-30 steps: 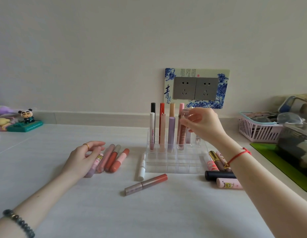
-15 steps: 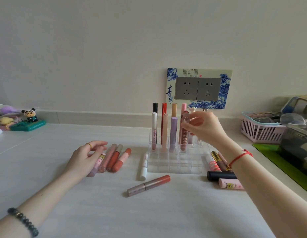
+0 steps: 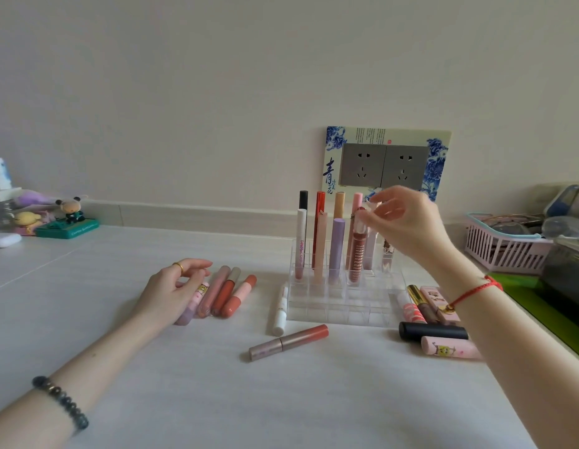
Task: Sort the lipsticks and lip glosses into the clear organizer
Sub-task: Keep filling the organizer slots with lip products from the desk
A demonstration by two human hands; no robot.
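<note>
In the clear acrylic stepped organizer (image 3: 343, 307), the brown-red lip gloss tube with the clear cap (image 3: 357, 254) stands upright in a slot, just right of the lilac plastic tube (image 3: 336, 247). My right hand (image 3: 408, 222) hangs above that slot. The thumb tip touches the clear cap and the index finger curves apart above it; I cannot tell whether I pinch the cap or only touch it.

Left of the organizer, my left hand (image 3: 171, 290) rests on the white table (image 3: 184, 384) with its fingers loose and relaxed, lying over the lilac-and-pink cartoon tube (image 3: 192, 303). That tube is the outermost of 4 lying side by side.

Against the organizer's left edge lies the slim white tube (image 3: 280, 314). Just in front of the organizer lies the mauve-and-coral tube (image 3: 288, 342), slanted. At the organizer's right front corner lie the black cylindrical tube (image 3: 432, 331) and the pale pink cartoon tube (image 3: 450, 348), touching one another.
</note>
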